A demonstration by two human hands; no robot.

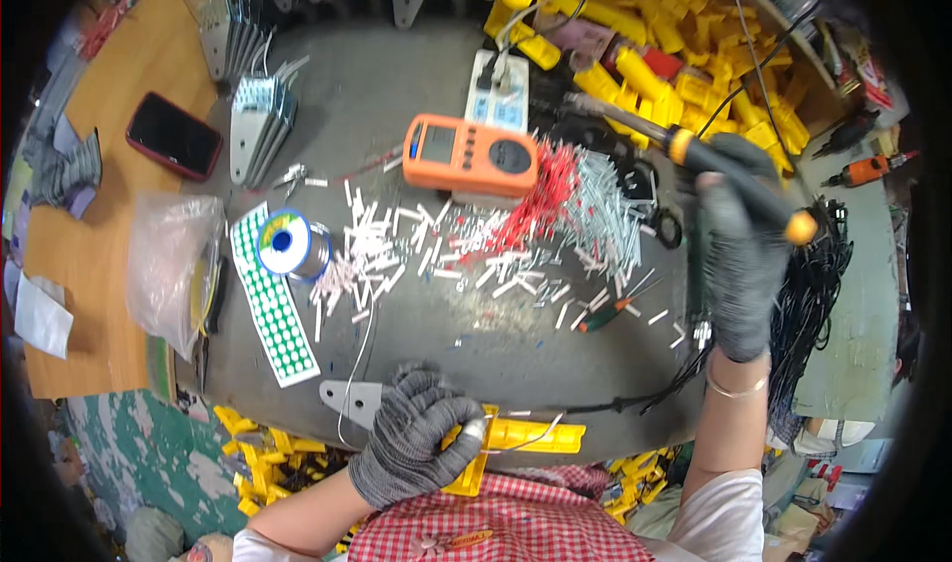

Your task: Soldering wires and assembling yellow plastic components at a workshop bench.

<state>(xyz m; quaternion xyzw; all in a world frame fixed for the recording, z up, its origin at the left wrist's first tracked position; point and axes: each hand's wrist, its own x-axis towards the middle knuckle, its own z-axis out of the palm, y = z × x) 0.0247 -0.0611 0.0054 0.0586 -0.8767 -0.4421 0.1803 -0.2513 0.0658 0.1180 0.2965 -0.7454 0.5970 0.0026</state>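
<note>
My gloved left hand (416,438) is closed on a yellow plastic part (535,435) at the bench's near edge. A thin white wire (540,440) runs over that part, and a black cable (605,404) stretches away to the right. On the right, my gloved right hand (739,255) grips a soldering iron (739,180) by its black handle with yellow ends. The iron's metal shaft points left, toward the far middle of the bench. Beside my left hand lies a grey metal bracket plate (352,401), partly covered by the glove.
Loose white sleeves (367,250), red and grey wire pieces (595,205) and an orange meter (471,154) cover mid-bench. A solder spool (288,245) stands on a green-dotted sticker sheet (273,314). Behind are a power strip (498,96) and yellow parts (684,56); black cables (818,284) hang right.
</note>
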